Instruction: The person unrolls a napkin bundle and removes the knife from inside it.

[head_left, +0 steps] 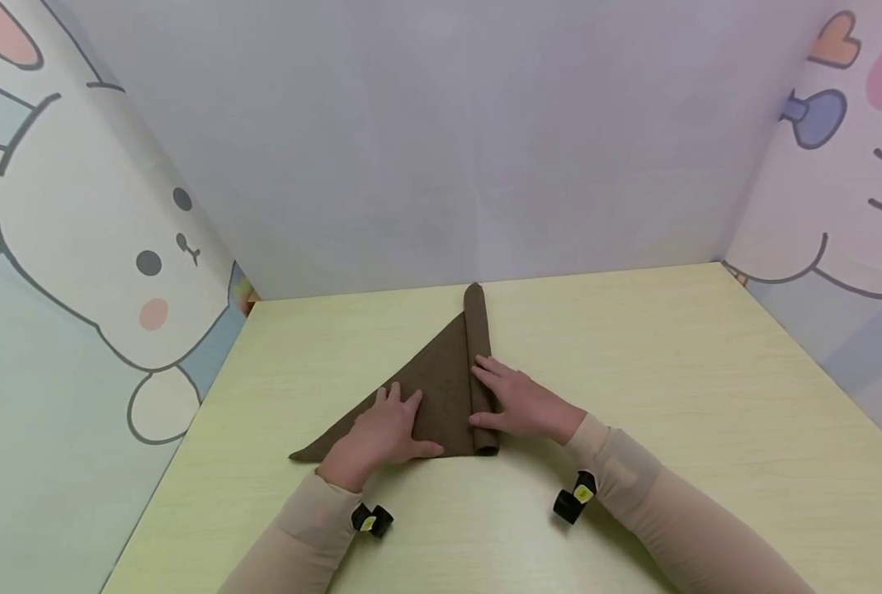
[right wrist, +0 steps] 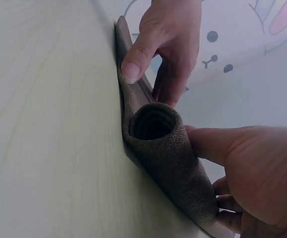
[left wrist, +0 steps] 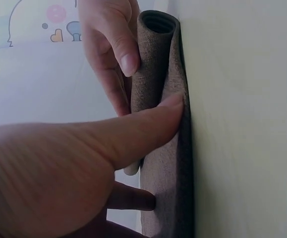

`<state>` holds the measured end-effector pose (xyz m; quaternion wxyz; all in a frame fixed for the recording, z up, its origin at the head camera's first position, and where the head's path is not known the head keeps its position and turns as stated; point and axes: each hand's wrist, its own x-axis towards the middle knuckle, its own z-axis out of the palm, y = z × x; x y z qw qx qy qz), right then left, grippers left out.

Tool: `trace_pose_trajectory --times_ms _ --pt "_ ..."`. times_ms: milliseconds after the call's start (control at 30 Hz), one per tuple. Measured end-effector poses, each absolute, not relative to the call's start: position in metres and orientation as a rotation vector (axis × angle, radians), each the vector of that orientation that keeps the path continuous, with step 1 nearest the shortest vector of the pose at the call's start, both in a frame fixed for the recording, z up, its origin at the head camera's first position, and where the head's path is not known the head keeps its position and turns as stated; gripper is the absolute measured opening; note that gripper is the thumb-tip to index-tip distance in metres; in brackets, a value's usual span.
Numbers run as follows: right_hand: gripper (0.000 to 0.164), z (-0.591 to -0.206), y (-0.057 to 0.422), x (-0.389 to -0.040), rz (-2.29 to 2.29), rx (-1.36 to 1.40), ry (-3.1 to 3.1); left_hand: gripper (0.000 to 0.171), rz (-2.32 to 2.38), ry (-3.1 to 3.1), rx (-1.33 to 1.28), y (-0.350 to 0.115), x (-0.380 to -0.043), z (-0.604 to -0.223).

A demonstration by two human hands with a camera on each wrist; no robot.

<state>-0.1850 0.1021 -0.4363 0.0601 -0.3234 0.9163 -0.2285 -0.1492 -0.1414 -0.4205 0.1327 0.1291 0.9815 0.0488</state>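
A brown cloth (head_left: pixel 442 396), folded to a triangle, lies on the table with its right side wound into a narrow roll (head_left: pixel 477 330). Its left corner tapers to a point beside my left wrist. Fingers spread, my left hand (head_left: pixel 383 436) presses on the flat part, the thumb close to the near edge. My right hand (head_left: pixel 524 404) rests its extended fingers and thumb on the roll from the right. At the near end, the roll (right wrist: pixel 175 158) shows a hollow, layered spiral in the right wrist view. In the left wrist view, my left thumb (left wrist: pixel 148 126) presses the cloth beside the roll.
The pale wooden table (head_left: pixel 634 346) extends around the cloth. A plain light wall (head_left: pixel 441 165) stands behind it, with cartoon-printed panels on the left (head_left: pixel 77 247) and right (head_left: pixel 841 206). Each sleeved wrist carries a small black camera.
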Motion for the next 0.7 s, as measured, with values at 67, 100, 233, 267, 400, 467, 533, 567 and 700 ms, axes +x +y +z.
trace_pose_trajectory --times_ms 67,100,233,267,400,467,533,567,700 --pt "0.083 -0.436 0.102 -0.185 -0.689 -0.971 2.771 0.097 0.131 2.845 0.374 -0.142 -0.150 -0.420" --pt "0.084 -0.436 0.102 -0.185 -0.687 -0.968 2.771 0.097 0.126 2.843 0.371 -0.143 -0.150 -0.420" --pt "0.084 -0.437 0.102 -0.185 -0.695 -0.956 2.765 0.097 0.120 2.826 0.345 -0.144 -0.151 -0.418" --pt "0.084 -0.437 0.102 -0.185 -0.701 -0.956 2.764 0.097 0.123 2.821 0.338 -0.144 -0.151 -0.417" --pt "0.084 -0.436 0.102 -0.185 -0.715 -0.947 2.759 0.097 0.126 2.803 0.322 -0.146 -0.151 -0.415" --pt "0.084 -0.436 0.102 -0.184 -0.720 -0.944 2.757 0.097 0.122 2.800 0.325 -0.147 -0.152 -0.414" --pt "0.084 -0.436 0.102 -0.184 -0.723 -0.944 2.760 0.097 0.120 2.805 0.331 -0.149 -0.152 -0.414" --pt "0.084 -0.436 0.102 -0.184 -0.725 -0.945 2.761 0.096 0.120 2.811 0.335 -0.150 -0.152 -0.414" --pt "0.085 -0.436 0.102 -0.184 -0.719 -0.940 2.762 0.096 0.127 2.825 0.342 -0.153 -0.153 -0.414"
